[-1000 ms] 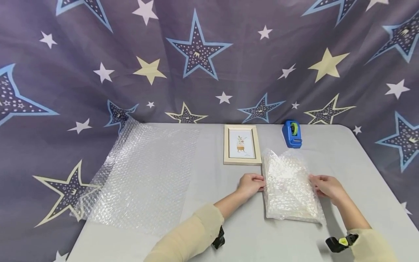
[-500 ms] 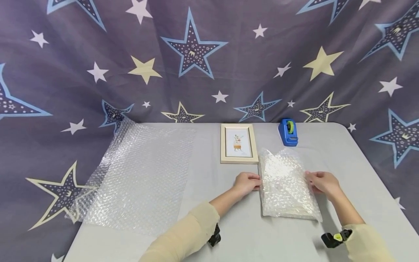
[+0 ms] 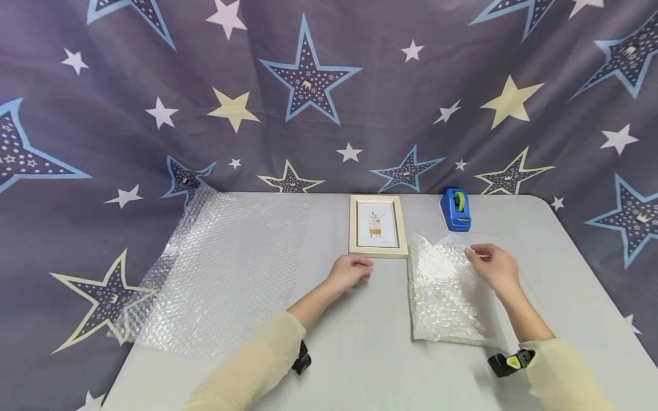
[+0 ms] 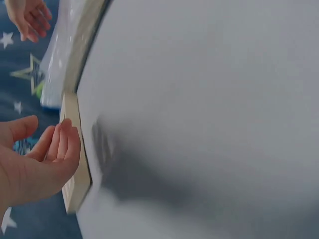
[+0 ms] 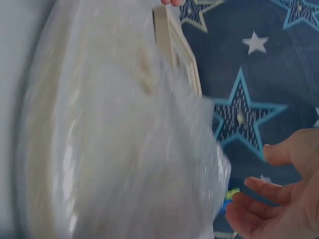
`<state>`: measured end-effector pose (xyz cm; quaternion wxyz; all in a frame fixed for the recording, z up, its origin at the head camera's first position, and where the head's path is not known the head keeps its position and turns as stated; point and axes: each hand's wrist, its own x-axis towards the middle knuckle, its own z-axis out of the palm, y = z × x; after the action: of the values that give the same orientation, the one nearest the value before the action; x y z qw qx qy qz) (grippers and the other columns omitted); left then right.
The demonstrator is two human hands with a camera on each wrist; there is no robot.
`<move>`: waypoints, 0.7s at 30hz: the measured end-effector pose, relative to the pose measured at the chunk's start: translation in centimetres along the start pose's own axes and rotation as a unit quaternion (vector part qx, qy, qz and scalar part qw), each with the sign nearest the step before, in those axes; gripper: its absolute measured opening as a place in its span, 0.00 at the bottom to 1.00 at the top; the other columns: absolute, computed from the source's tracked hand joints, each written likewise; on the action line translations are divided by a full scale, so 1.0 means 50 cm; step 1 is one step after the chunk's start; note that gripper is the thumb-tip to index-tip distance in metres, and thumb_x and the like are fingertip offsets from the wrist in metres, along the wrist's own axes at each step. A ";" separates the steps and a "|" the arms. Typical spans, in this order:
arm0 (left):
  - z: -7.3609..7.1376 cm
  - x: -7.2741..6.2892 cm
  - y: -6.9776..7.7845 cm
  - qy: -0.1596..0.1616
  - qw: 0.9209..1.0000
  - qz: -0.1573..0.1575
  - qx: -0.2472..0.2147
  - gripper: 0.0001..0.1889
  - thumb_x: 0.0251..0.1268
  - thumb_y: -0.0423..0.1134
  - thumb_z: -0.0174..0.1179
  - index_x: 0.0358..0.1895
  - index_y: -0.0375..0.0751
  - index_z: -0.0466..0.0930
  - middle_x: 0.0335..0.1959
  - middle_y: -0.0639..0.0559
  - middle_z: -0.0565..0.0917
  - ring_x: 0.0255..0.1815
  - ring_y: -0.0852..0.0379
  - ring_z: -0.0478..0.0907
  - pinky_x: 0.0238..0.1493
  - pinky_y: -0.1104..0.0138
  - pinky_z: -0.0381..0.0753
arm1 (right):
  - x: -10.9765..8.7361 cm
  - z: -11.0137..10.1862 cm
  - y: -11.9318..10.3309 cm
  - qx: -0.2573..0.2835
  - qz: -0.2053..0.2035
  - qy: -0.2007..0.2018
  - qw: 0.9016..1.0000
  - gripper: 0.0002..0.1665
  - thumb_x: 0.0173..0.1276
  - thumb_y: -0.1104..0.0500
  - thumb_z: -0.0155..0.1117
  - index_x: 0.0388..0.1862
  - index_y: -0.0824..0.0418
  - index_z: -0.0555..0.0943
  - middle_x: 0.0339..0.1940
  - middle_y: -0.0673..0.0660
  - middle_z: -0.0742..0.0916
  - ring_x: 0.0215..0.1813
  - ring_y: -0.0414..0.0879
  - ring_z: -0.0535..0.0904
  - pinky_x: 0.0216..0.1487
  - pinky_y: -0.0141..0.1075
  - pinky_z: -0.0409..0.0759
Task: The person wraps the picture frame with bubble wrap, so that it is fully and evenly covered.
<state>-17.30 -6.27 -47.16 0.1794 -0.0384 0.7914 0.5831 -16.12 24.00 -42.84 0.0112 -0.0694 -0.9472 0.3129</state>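
A flat rectangular packet in bubble wrap (image 3: 442, 291) lies on the right half of the table; a pale edge shows through the wrap. My right hand (image 3: 494, 268) hovers at its upper right part, thumb and fingers apart and holding nothing, as the right wrist view also shows (image 5: 279, 194). Left of the packet my left hand (image 3: 350, 273) is just in front of a picture frame (image 3: 353, 228) with a potted plant print. In the left wrist view the left hand's fingers (image 4: 62, 144) are loosely bent beside the frame's edge, with the thumb apart.
A large loose sheet of bubble wrap (image 3: 221, 279) spreads over the table's left side and hangs past its edge. A blue tape dispenser (image 3: 456, 211) with green tape stands at the back right. Behind the grey-white table (image 3: 380, 365) hangs a star-patterned curtain (image 3: 380, 114).
Both hands have let go of the packet's sides. My left hand has moved left, toward the picture frame's front edge; my right hand has moved up toward the packet's far right corner.
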 end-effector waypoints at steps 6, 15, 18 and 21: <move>-0.098 -0.014 -0.012 0.037 0.997 0.029 0.056 0.12 0.63 0.34 0.59 0.46 0.31 0.83 0.40 0.38 0.87 0.41 0.44 0.85 0.31 0.72 0.81 | 0.019 0.037 -0.078 0.042 -0.047 -0.001 0.998 0.24 0.72 0.52 0.55 0.55 0.72 0.77 0.53 0.72 0.84 0.53 0.67 0.81 0.56 0.54 0.79; -0.258 -0.039 -0.046 0.127 0.984 0.062 0.106 0.12 0.65 0.33 0.57 0.47 0.31 0.82 0.41 0.36 0.86 0.40 0.47 0.86 0.36 0.73 0.82 | 0.045 0.121 -0.191 0.101 -0.050 -0.039 0.993 0.22 0.71 0.54 0.56 0.54 0.70 0.78 0.53 0.70 0.84 0.55 0.64 0.81 0.58 0.50 0.80; -0.308 -0.048 -0.066 0.172 0.979 0.057 0.094 0.12 0.65 0.33 0.57 0.48 0.30 0.82 0.41 0.35 0.86 0.35 0.56 0.85 0.36 0.75 0.82 | 0.050 0.154 -0.223 0.116 -0.049 -0.053 0.991 0.21 0.70 0.54 0.57 0.53 0.69 0.79 0.52 0.69 0.85 0.54 0.62 0.82 0.58 0.49 0.80; -0.354 -0.061 -0.089 0.209 0.973 0.046 0.088 0.13 0.66 0.32 0.56 0.48 0.29 0.81 0.40 0.35 0.86 0.30 0.66 0.82 0.34 0.80 0.78 | 0.052 0.186 -0.251 0.125 -0.051 -0.069 0.988 0.20 0.70 0.54 0.58 0.52 0.67 0.80 0.51 0.67 0.86 0.54 0.60 0.82 0.59 0.48 0.80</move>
<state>-17.47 -24.71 -45.66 -0.0146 -0.1068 0.8606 0.4978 -20.86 8.88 -42.91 -0.0300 0.0025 -0.9013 0.4322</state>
